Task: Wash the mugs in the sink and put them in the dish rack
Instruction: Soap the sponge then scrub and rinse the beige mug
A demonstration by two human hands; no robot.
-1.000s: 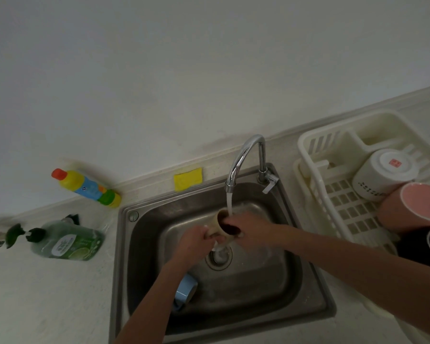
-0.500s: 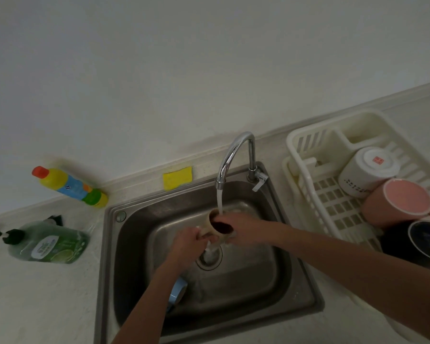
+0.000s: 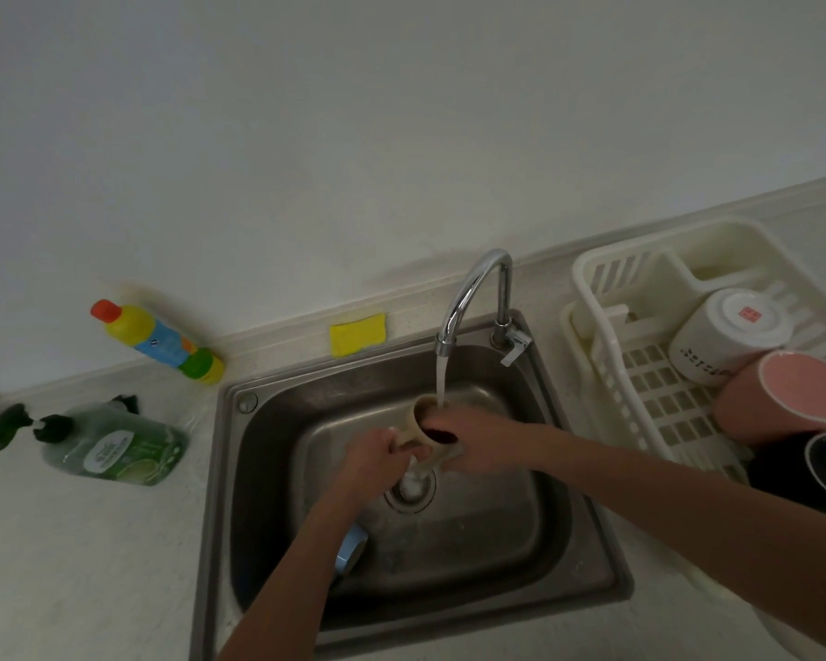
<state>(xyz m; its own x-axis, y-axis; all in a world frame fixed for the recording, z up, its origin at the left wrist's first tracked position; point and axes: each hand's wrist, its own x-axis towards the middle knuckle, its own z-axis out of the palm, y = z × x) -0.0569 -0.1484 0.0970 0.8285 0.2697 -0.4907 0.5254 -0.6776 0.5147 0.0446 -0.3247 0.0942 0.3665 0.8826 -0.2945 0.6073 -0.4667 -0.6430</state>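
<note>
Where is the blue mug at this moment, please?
In the head view, the blue mug lies in the sink, at its front left, partly hidden under the left forearm, near the drain.

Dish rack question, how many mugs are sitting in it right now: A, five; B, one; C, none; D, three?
D: the dish rack holds a white mug, a pink mug and a dark mug, while the beige mug is under the tap in both hands and a blue mug lies in the sink.
</note>
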